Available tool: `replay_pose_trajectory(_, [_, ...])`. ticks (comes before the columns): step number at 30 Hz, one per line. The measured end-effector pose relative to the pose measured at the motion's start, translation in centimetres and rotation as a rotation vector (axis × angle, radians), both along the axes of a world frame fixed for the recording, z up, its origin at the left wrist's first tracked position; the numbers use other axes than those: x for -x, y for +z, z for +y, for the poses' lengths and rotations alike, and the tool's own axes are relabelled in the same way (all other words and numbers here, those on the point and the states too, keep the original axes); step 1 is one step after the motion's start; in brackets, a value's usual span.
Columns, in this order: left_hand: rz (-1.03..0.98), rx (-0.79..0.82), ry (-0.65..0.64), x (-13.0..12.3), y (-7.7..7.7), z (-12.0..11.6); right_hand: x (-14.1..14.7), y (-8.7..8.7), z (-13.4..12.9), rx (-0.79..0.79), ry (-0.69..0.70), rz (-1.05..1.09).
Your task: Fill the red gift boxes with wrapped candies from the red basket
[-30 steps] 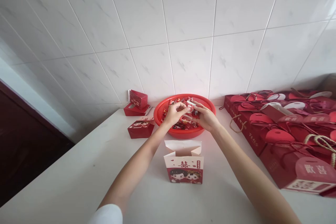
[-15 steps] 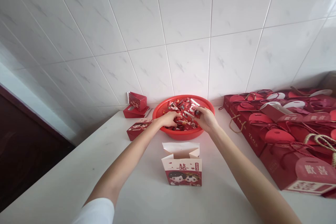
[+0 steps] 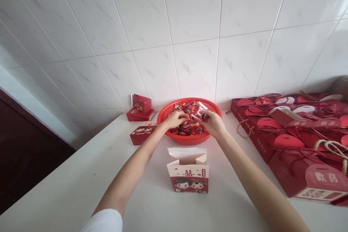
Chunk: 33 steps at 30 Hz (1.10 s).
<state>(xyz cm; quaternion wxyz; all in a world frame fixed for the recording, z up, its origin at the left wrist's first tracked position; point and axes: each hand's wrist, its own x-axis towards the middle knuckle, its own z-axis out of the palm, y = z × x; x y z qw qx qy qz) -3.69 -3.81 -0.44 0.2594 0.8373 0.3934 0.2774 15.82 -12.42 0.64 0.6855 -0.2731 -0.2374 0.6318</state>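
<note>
A red plastic basket [image 3: 187, 140] holds a heap of red-wrapped candies [image 3: 187, 110]. My left hand [image 3: 176, 119] is over its left side, fingertips drawn together in a pinch; what lies between them is too small to make out. On the right, my right hand [image 3: 213, 124] reaches over the rim with thumb and fingers closed on a red-and-white wrapped candy, partly hidden by the fingers. Nearer to me, between my forearms, an open paper gift box [image 3: 189, 183] stands upright, printed with two cartoon faces.
Small red boxes [image 3: 141, 136] sit left of the basket, one stacked on another behind. Many red gift boxes [image 3: 282, 152] with rope handles fill the right side of the white table [image 3: 108, 174]. A tiled wall [image 3: 195, 69] rises behind.
My left hand has lifted slightly from the candies, its fingers drawn together. My right hand has barely shifted. The paper box stays in place.
</note>
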Motion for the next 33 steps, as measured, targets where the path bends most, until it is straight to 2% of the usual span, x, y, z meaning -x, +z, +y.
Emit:
replay_pose_trajectory(6, [-0.19, 0.071, -0.031, 0.16, -0.34, 0.18, -0.04, -0.06, 0.04, -0.012, 0.007, -0.009])
replay_pose_trajectory(11, [-0.23, 0.12, -0.024, 0.32, -0.57, 0.21, 0.05, 0.02, -0.06, 0.001, 0.002, -0.015])
replay_pose_trajectory(16, [-0.226, 0.146, -0.041, 0.41, -0.56, 0.26, 0.07, -0.11, -0.04, -0.009, -0.001, -0.02])
replay_pose_trajectory(21, [-0.18, 0.156, -0.001, 0.32, -0.33, 0.07, 0.11, -0.07, -0.08, 0.009, 0.0, -0.005])
replay_pose_trajectory(33, [-0.104, 0.122, 0.015, 0.21, -0.06, -0.27, 0.1, -0.33, 0.11, -0.014, 0.003, -0.025])
